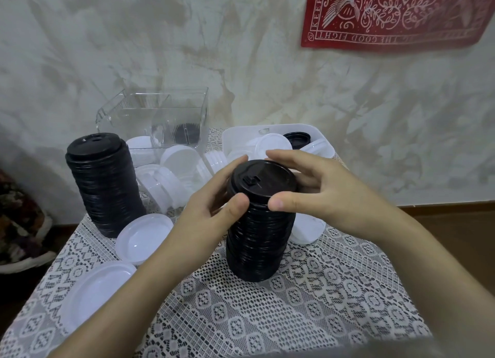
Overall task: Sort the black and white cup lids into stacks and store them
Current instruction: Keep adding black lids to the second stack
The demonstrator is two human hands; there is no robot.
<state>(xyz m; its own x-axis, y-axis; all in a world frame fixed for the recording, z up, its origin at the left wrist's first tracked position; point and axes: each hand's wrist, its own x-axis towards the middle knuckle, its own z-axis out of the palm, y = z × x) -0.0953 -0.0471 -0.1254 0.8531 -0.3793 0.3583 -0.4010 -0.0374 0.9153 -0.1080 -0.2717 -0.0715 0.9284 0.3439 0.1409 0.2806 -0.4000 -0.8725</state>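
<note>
A tall stack of black lids (257, 240) stands at the middle of the table. My left hand (211, 210) and my right hand (316, 186) curl round its top from both sides, thumbs at the front just under the top black lid (263, 179). A second, taller black stack (103, 186) stands at the left. Loose white lids (143, 238) lie between the stacks and at the front left, with a heap of white lids (174, 170) behind them. A white lid (308, 230) lies half hidden behind the middle stack.
A clear plastic box (160, 116) at the back holds a few black lids. A white tray (230, 136) at the back right holds white lids and one black lid (297, 139). A lace cloth (267, 317) covers the small table against the wall.
</note>
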